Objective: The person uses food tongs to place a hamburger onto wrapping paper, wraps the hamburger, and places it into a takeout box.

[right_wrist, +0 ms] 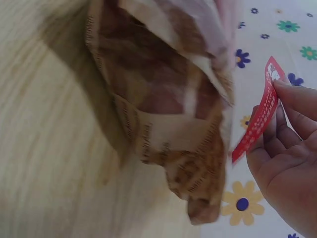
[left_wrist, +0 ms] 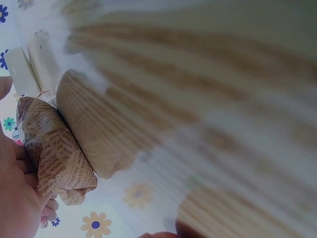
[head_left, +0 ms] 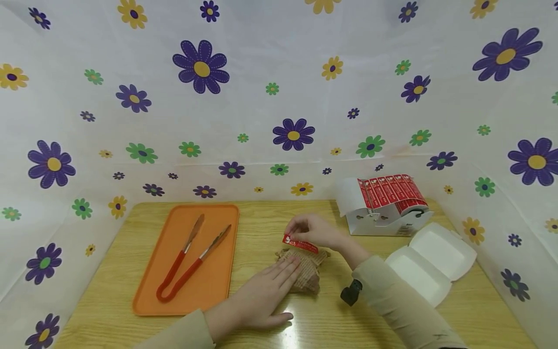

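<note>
A crumpled parcel (head_left: pixel 305 278) in brown paper printed with lines of newspaper-style type lay on the counter (head_left: pixel 257 228), whose surface showed a pale yellow wood grain. The paper was creased, with ragged, twisted ends. The left hand (head_left: pixel 263 293) rested across it, its grip released: the fingers were straight and pressed on the paper, and the thumb stood out to the side. Above the far edge of the parcel, the right hand (head_left: pixel 316 230) had its grip closed in a pinch between thumb and fingers on a thin, glossy red label (head_left: pixel 302 244) with white print, a flexible strip that curved gently.

To the left, a flat orange tray (head_left: pixel 218 288) with rounded corners and a raised rim carried tongs (head_left: pixel 189 275), their red handles bent in a U and their metal arms spread. At the right stood a white box (head_left: pixel 366 226) with smooth, flat sides, holding a row of red label rolls (head_left: pixel 388 191). Near it, a white clamshell container (head_left: pixel 442 252) lay open, both halves shallow and round-cornered. A creased white sheet (head_left: pixel 244 111) with printed flowers hung behind.
</note>
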Demonstrator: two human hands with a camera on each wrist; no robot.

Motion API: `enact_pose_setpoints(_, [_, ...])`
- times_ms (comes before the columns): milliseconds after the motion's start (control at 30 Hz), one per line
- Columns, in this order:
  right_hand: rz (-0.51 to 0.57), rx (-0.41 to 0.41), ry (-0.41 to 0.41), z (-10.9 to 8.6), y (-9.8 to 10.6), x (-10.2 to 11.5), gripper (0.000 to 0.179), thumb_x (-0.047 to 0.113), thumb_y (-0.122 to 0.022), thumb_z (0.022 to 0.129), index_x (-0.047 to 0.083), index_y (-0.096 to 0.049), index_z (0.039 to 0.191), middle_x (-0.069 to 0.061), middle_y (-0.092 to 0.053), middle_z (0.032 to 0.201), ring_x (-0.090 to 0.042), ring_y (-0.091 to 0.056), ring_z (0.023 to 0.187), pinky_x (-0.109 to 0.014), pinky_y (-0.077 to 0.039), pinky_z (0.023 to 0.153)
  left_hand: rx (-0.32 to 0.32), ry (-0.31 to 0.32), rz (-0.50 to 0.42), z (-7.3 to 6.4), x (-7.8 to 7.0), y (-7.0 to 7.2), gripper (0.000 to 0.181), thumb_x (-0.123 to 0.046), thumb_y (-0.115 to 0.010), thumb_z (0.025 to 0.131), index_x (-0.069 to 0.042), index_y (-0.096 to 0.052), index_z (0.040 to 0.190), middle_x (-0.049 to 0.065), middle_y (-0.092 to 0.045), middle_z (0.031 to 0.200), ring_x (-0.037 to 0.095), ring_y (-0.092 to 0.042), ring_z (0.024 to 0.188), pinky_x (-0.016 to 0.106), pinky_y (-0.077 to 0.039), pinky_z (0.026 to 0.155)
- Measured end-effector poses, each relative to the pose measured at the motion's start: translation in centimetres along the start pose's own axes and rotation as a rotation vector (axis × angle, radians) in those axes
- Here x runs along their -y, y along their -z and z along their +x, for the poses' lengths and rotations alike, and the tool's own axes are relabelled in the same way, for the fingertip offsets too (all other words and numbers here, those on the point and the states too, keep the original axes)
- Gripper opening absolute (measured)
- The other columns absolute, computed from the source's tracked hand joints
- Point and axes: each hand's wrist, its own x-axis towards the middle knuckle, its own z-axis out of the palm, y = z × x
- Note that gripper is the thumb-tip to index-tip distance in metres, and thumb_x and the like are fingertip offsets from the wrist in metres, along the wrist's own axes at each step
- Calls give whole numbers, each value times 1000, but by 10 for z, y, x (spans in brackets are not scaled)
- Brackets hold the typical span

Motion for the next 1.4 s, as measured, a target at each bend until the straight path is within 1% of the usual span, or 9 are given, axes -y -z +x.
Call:
enact_pose_setpoints(233, [27,20,-3,2,-11,-6,12,1,-68,100,2,-76,110,-13,-77,109,-8,-65,92,-23,-56,87,-8,1,7,0,0,-1,94,-68,-48,103,-1,-29,167,17,-28,175,30,-30,163,40,-33,132])
enact_pose_setpoints(467, [-1,20,13,1,-22,-12,11,0,-68,100,3,-76,108,-13,-77,109,-7,-65,93,-22,-56,88,-17,-1,6,0,-1,-3,93,-68,-48,103,-1,-30,166,17,-30,174,31,-30,163,39,-32,133])
enact_pose_setpoints(600, [-4,-8,30,2,-28,-16,10,-1,-69,99,1,-76,106,-16,-77,106,-7,-64,90,-21,-56,84,-22,-3,7,0,0,-5,94,-68,-48,103,-1,-30,166,18,-28,175,31,-28,164,39,-31,133])
enact_pose_setpoints(833, [-64,-89,22,1,-39,-22,8,1,-74,96,3,-76,104,-11,-77,101,-4,-64,90,-19,-56,83,-24,-2,32,0,0,-7,95,-70,-47,103,0,-31,166,19,-28,175,31,-26,164,39,-30,134])
enact_pose_setpoints(967, [-104,-156,25,-5,-40,-17,8,6,-75,97,5,-76,105,-9,-77,105,-13,-69,97,-27,-60,91,-9,2,30,0,-1,-6,96,-71,-46,103,0,-30,166,19,-26,175,31,-25,164,39,-30,133])
enact_pose_setpoints(1133, [-180,-262,24,-20,-38,-8,11,11,-67,104,8,-76,110,-8,-78,113,-27,-73,110,-47,-61,101,1,8,15,1,0,-6,97,-71,-46,103,-1,-27,167,19,-22,176,32,-24,165,40,-31,133])
enact_pose_setpoints(1233, [-245,-293,39,-32,-37,-5,17,10,-61,107,8,-76,114,-9,-77,118,-31,-72,117,-53,-59,105,0,12,12,1,-1,-7,98,-71,-46,103,-1,-25,168,19,-20,177,32,-22,165,40,-31,133])
enact_pose_setpoints(1300, [-324,-294,52,-41,-38,-4,21,11,-59,108,8,-76,121,-10,-76,124,-32,-70,123,-54,-56,109,-1,14,11,1,-1,-7,98,-72,-46,102,-1,-25,168,18,-19,177,32,-22,165,40,-31,133])
enact_pose_setpoints(1400, [-484,-271,80,-56,-43,-4,28,14,-59,108,6,-72,132,-12,-73,136,-33,-67,131,-55,-52,115,1,16,12,1,-1,-8,99,-72,-45,103,-1,-24,168,18,-17,178,32,-21,166,39,-31,133])
